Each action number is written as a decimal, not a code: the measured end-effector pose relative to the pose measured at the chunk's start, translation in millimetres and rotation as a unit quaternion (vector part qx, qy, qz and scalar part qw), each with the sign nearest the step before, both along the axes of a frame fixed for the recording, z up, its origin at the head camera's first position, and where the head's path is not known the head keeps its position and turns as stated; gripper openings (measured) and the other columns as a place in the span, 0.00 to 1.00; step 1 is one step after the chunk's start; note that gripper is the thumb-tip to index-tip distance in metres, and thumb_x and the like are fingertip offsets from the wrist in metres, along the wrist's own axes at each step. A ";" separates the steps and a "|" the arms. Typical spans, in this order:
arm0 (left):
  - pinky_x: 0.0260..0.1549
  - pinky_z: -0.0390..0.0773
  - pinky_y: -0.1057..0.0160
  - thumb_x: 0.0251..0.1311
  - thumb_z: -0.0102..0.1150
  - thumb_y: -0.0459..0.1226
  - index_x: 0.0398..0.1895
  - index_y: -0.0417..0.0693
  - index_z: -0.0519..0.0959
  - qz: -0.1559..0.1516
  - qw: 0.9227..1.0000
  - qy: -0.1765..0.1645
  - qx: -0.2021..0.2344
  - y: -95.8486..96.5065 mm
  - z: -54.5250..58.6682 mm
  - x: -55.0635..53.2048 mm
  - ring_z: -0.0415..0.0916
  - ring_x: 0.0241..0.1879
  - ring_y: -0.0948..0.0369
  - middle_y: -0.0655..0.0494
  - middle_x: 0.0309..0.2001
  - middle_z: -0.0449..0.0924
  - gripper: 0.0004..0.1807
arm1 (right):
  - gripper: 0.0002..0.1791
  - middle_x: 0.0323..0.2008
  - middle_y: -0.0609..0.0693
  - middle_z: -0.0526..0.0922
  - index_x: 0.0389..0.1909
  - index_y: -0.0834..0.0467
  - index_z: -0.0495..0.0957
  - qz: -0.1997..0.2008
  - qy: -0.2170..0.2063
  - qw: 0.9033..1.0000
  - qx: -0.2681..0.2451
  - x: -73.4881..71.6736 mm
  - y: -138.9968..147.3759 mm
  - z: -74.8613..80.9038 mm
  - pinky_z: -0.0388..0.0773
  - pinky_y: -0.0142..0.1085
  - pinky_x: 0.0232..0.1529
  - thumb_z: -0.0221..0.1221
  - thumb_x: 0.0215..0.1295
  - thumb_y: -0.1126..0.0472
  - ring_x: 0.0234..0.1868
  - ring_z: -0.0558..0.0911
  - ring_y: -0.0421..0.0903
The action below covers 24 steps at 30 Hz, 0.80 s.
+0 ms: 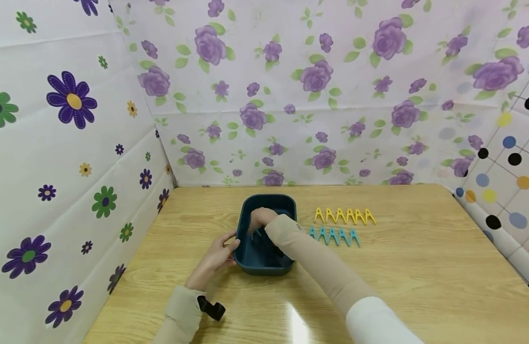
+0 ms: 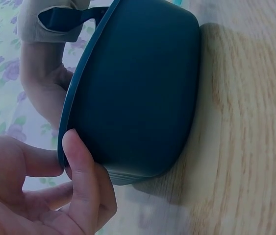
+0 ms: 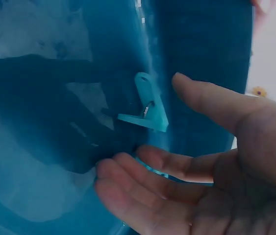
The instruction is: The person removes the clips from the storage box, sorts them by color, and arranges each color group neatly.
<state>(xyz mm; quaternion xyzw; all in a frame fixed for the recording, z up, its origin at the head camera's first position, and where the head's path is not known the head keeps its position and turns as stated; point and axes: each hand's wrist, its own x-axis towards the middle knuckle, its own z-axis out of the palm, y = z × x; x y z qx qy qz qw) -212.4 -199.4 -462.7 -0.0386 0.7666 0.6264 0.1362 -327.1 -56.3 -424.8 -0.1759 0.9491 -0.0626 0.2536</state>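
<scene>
A deep, dark teal plastic bin stands on the wooden table. My left hand grips its left rim, thumb and finger pinching the edge in the left wrist view. My right hand reaches down inside the bin. In the right wrist view, a turquoise clothespin lies at the foot of the bin's wall, between my thumb and spread fingers with gaps on both sides. Beneath the fingers shows a sliver of another turquoise piece, mostly hidden by them.
Right of the bin, several yellow clothespins stand in a row, with a row of blue clothespins in front of them. Floral cloth hangs behind the table's back edge, and more patterned cloth lines both sides.
</scene>
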 end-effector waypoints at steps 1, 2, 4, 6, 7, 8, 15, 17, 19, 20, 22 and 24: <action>0.20 0.74 0.69 0.73 0.46 0.36 0.72 0.43 0.59 0.003 1.000 -0.001 0.001 0.5 0.4 0.1 0.70 0.16 0.68 0.59 0.19 0.74 0.27 | 0.26 0.55 0.52 0.79 0.55 0.55 0.79 0.006 0.005 1.000 0.009 0.6 -1.2 -1.9 0.77 0.38 0.50 0.62 0.61 0.43 0.48 0.79 0.46; 0.20 0.74 0.69 0.73 0.46 0.36 0.72 0.43 0.59 0.005 1.000 -0.001 0.001 0.9 0.7 0.4 0.70 0.16 0.68 0.58 0.19 0.74 0.26 | 0.27 0.60 0.53 0.77 0.56 0.55 0.79 0.008 0.012 1.000 0.015 1.4 -2.5 -3.5 0.76 0.39 0.55 0.61 0.62 0.42 0.54 0.78 0.48; 0.20 0.74 0.69 0.73 0.46 0.36 0.72 0.43 0.60 0.008 1.000 -0.001 -0.001 1.2 0.9 0.5 0.70 0.16 0.68 0.59 0.19 0.74 0.26 | 0.29 0.66 0.54 0.72 0.58 0.56 0.77 0.007 0.027 0.999 0.023 2.5 -5.6 -7.5 0.72 0.41 0.62 0.61 0.62 0.42 0.63 0.73 0.50; 0.20 0.74 0.69 0.73 0.46 0.36 0.72 0.43 0.60 0.010 1.000 0.000 -0.004 1.5 0.9 0.5 0.70 0.16 0.68 0.58 0.19 0.74 0.26 | 0.31 0.67 0.53 0.70 0.58 0.56 0.77 0.010 0.049 0.998 0.037 3.5 -8.0 -12.4 0.70 0.42 0.65 0.62 0.60 0.40 0.67 0.69 0.50; 0.20 0.74 0.69 0.73 0.46 0.36 0.72 0.43 0.60 0.009 1.000 0.001 -0.005 1.6 0.6 0.4 0.70 0.16 0.68 0.59 0.19 0.74 0.26 | 0.31 0.66 0.52 0.71 0.57 0.55 0.78 0.010 0.062 0.997 0.042 4.1 -8.8 -14.7 0.70 0.41 0.65 0.64 0.59 0.40 0.68 0.69 0.50; 0.20 0.74 0.69 0.73 0.46 0.36 0.72 0.43 0.60 0.008 1.000 0.001 -0.006 1.7 0.1 0.2 0.70 0.17 0.68 0.59 0.19 0.74 0.26 | 0.30 0.65 0.52 0.73 0.56 0.56 0.79 0.012 0.072 0.996 0.045 4.2 -9.2 -16.8 0.71 0.41 0.64 0.65 0.57 0.41 0.67 0.70 0.49; 0.21 0.75 0.68 0.73 0.46 0.35 0.72 0.42 0.60 0.008 1.000 -0.001 -0.008 4.7 -2.0 0.4 0.71 0.17 0.67 0.58 0.18 0.73 0.26 | 0.22 0.64 0.56 0.72 0.56 0.56 0.76 0.011 0.067 0.997 0.028 -0.9 3.2 -20.3 0.74 0.36 0.38 0.64 0.60 0.61 0.46 0.76 0.48; 0.21 0.75 0.68 0.73 0.47 0.36 0.72 0.42 0.60 0.011 1.000 -0.006 -0.007 5.0 -1.5 0.9 0.71 0.17 0.67 0.58 0.19 0.74 0.26 | 0.24 0.61 0.57 0.72 0.60 0.56 0.74 0.006 0.051 0.999 0.017 -1.6 10.6 -13.7 0.70 0.35 0.31 0.62 0.61 0.63 0.38 0.74 0.47; 0.21 0.75 0.68 0.73 0.47 0.36 0.72 0.43 0.60 0.017 1.000 -0.010 -0.007 4.8 -1.1 0.9 0.71 0.17 0.67 0.58 0.19 0.74 0.26 | 0.24 0.54 0.56 0.75 0.62 0.56 0.72 -0.001 0.031 1.000 0.001 -2.2 18.6 -4.4 0.68 0.34 0.27 0.60 0.63 0.63 0.31 0.72 0.45; 0.21 0.75 0.68 0.73 0.47 0.36 0.72 0.43 0.60 0.018 1.000 -0.011 -0.007 4.5 -1.0 0.7 0.71 0.17 0.67 0.58 0.20 0.74 0.27 | 0.22 0.49 0.56 0.76 0.60 0.56 0.73 -0.007 0.021 1.000 -0.009 -2.1 22.9 0.7 0.67 0.34 0.25 0.59 0.64 0.63 0.26 0.71 0.45; 0.21 0.75 0.69 0.73 0.47 0.36 0.72 0.43 0.59 0.020 1.000 -0.014 -0.007 4.2 -0.4 0.2 0.71 0.17 0.67 0.58 0.20 0.75 0.27 | 0.19 0.41 0.55 0.78 0.56 0.57 0.75 -0.011 0.003 1.000 -0.024 -4.3 30.7 8.8 0.68 0.33 0.21 0.58 0.65 0.61 0.20 0.70 0.43; 0.21 0.75 0.69 0.73 0.47 0.36 0.73 0.43 0.59 0.018 1.000 -0.013 -0.008 4.0 -0.2 -0.4 0.71 0.17 0.67 0.59 0.20 0.75 0.27 | 0.15 0.34 0.53 0.77 0.51 0.57 0.77 -0.018 -0.012 0.999 -0.035 -5.8 37.7 15.3 0.70 0.33 0.20 0.58 0.65 0.59 0.17 0.71 0.43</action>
